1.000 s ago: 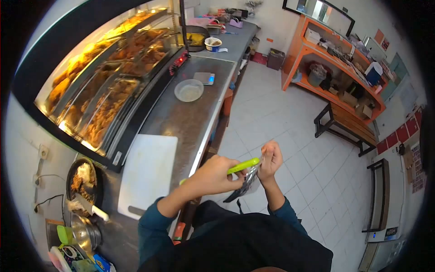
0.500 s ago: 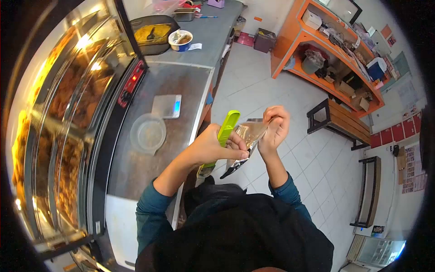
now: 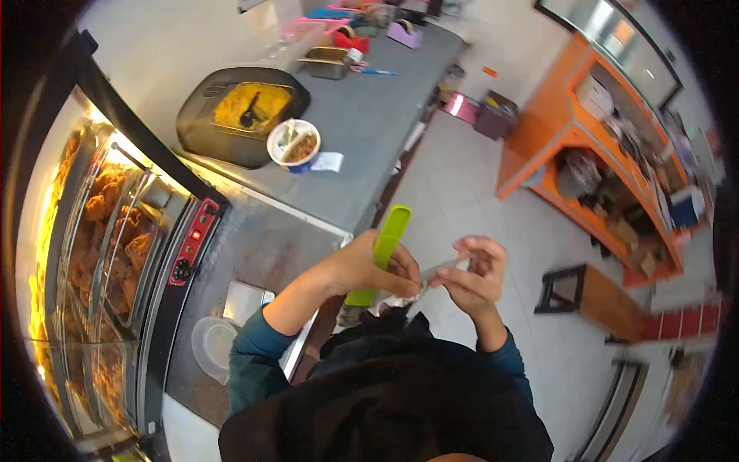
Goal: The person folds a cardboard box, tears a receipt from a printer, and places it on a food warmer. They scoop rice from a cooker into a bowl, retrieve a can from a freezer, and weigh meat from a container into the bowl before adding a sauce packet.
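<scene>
My left hand point(image 3: 368, 266) is closed around a bright green handle point(image 3: 391, 235) that sticks up past the thumb; the tool's working end is hidden. The same hand's fingertips pinch a small silvery plastic pouch point(image 3: 439, 272). On the other side, my right hand point(image 3: 475, 275) grips the pouch's edge between thumb and fingers. Both hands are in front of my body, beyond the counter's edge. By my left forearm lie a round clear plastic container point(image 3: 215, 348) and a kitchen scale point(image 3: 245, 302), partly covered by the sleeve.
A lit glass display case point(image 3: 115, 246) with fried food stands left. Further along the counter point(image 3: 358, 138) are a black pan point(image 3: 196, 127) of yellow food, a paper bowl point(image 3: 302, 146) of food and a metal tin point(image 3: 327, 69). An orange shelf point(image 3: 531, 142) and a bench point(image 3: 600, 300) stand right.
The head view has shifted, bringing more of the far counter into sight. My right hand has dropped lower against the pouch, which now shows as a narrow strip. The green handle stays in my left hand.
</scene>
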`<action>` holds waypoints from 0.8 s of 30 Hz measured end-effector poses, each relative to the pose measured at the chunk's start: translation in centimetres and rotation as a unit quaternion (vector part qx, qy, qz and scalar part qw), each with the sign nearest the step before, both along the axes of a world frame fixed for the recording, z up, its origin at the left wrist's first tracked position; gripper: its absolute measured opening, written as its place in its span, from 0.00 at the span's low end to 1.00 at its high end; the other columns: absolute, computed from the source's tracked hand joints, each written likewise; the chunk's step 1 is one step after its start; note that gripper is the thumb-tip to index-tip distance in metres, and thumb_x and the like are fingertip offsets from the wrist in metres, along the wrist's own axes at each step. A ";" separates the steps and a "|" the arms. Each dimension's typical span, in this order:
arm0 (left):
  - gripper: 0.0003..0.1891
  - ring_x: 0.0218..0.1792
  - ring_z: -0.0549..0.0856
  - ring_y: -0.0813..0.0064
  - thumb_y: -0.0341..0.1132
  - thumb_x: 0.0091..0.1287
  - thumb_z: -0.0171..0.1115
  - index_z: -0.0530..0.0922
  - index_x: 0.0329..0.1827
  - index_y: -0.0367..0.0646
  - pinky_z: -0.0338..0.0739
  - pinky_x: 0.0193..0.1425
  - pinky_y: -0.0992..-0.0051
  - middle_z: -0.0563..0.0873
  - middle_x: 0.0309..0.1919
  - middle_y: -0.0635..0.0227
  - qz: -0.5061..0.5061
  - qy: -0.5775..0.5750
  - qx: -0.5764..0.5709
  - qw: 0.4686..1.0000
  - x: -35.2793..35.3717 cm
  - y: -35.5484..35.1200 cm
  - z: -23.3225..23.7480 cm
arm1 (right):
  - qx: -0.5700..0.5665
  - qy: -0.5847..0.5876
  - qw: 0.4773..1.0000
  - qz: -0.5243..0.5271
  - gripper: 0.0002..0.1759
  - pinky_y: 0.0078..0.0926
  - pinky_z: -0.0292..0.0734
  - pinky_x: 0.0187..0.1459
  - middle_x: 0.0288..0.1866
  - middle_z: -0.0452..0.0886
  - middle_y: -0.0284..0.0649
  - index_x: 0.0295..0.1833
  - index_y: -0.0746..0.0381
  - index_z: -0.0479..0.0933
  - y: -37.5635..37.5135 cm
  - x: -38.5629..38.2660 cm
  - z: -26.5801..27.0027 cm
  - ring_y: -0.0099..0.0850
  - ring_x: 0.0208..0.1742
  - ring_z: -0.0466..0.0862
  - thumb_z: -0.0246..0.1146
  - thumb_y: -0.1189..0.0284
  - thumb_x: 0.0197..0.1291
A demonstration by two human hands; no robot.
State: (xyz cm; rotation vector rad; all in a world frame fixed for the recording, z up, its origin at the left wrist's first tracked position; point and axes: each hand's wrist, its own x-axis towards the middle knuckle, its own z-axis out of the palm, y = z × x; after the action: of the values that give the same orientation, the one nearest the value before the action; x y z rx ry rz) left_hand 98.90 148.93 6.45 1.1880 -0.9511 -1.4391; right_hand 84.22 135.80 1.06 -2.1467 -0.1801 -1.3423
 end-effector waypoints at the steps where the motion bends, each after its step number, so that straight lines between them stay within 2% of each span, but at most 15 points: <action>1: 0.09 0.26 0.79 0.83 0.26 0.45 0.68 0.79 0.28 0.35 0.72 0.31 0.85 0.81 0.23 0.67 0.011 0.005 -0.002 1.000 0.7 -1.4 0.2 | -0.030 -0.002 0.999 0.012 0.14 0.24 0.69 0.35 0.46 0.67 0.40 0.31 0.53 0.81 -2.1 0.9 0.8 0.34 0.43 0.71 0.71 0.71 0.30; 6: 0.08 0.24 0.78 0.85 0.27 0.45 0.68 0.78 0.27 0.35 0.71 0.29 0.86 0.81 0.23 0.68 0.130 -0.027 -0.042 0.990 4.3 -7.9 1.4 | -0.166 -0.002 0.980 0.106 0.14 0.28 0.69 0.35 0.44 0.68 0.38 0.29 0.52 0.81 -11.9 8.4 3.5 0.35 0.41 0.71 0.71 0.72 0.29; 9: 0.10 0.24 0.79 0.84 0.27 0.45 0.69 0.76 0.28 0.36 0.72 0.29 0.85 0.81 0.22 0.67 0.199 0.008 -0.070 0.977 7.9 -11.5 1.3 | -0.150 -0.022 0.973 0.176 0.15 0.30 0.69 0.37 0.44 0.68 0.36 0.30 0.51 0.79 -16.5 14.8 4.3 0.35 0.41 0.71 0.71 0.72 0.28; 12: 0.11 0.26 0.79 0.83 0.24 0.43 0.69 0.76 0.30 0.39 0.72 0.31 0.85 0.81 0.23 0.69 0.274 0.065 -0.145 0.948 11.8 -15.1 0.5 | -0.149 -0.073 0.958 0.236 0.15 0.31 0.69 0.37 0.43 0.69 0.36 0.30 0.52 0.79 -20.0 21.8 4.6 0.35 0.41 0.71 0.71 0.74 0.30; 14: 0.15 0.26 0.80 0.82 0.23 0.44 0.68 0.71 0.32 0.40 0.71 0.29 0.85 0.80 0.24 0.68 0.302 0.087 -0.147 0.938 14.5 -17.2 0.2 | -0.129 -0.089 0.950 0.270 0.14 0.31 0.69 0.38 0.43 0.69 0.36 0.30 0.52 0.79 -21.8 25.7 4.4 0.35 0.42 0.71 0.70 0.76 0.31; 17: 0.20 0.27 0.79 0.81 0.23 0.44 0.68 0.64 0.33 0.43 0.69 0.28 0.84 0.80 0.24 0.67 0.374 0.120 -0.162 0.905 18.1 -20.2 -1.8 | -0.097 -0.084 0.943 0.307 0.13 0.32 0.69 0.39 0.42 0.70 0.36 0.31 0.52 0.79 -24.5 31.3 2.0 0.35 0.42 0.71 0.68 0.79 0.35; 19: 0.19 0.27 0.78 0.83 0.24 0.44 0.69 0.64 0.33 0.43 0.68 0.27 0.84 0.80 0.24 0.68 0.441 0.122 -0.147 0.877 20.4 -21.8 -4.1 | -0.120 -0.095 0.940 0.304 0.14 0.32 0.69 0.41 0.42 0.70 0.37 0.31 0.52 0.79 -26.3 34.9 -0.7 0.35 0.43 0.71 0.66 0.80 0.36; 22: 0.18 0.25 0.76 0.84 0.25 0.46 0.68 0.64 0.32 0.43 0.67 0.26 0.84 0.78 0.23 0.70 0.511 0.148 -0.105 0.840 22.9 -23.9 -8.0 | -0.087 -0.046 0.947 0.305 0.13 0.34 0.68 0.44 0.42 0.70 0.38 0.31 0.52 0.80 -28.0 38.7 -4.5 0.35 0.43 0.71 0.65 0.80 0.38; 24: 0.18 0.24 0.75 0.84 0.25 0.47 0.67 0.64 0.33 0.43 0.67 0.27 0.84 0.78 0.23 0.70 0.543 0.164 -0.073 0.821 24.0 -24.9 -9.1 | -0.125 -0.032 0.933 0.337 0.17 0.40 0.65 0.49 0.44 0.70 0.37 0.37 0.51 0.78 -29.1 40.8 -5.8 0.34 0.44 0.72 0.65 0.80 0.38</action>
State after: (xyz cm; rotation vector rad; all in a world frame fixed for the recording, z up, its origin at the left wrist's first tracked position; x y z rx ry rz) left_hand 122.89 124.07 -2.70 1.0215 -0.0369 -0.5699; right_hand 125.05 106.72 -4.74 -1.9517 -1.0598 -1.0069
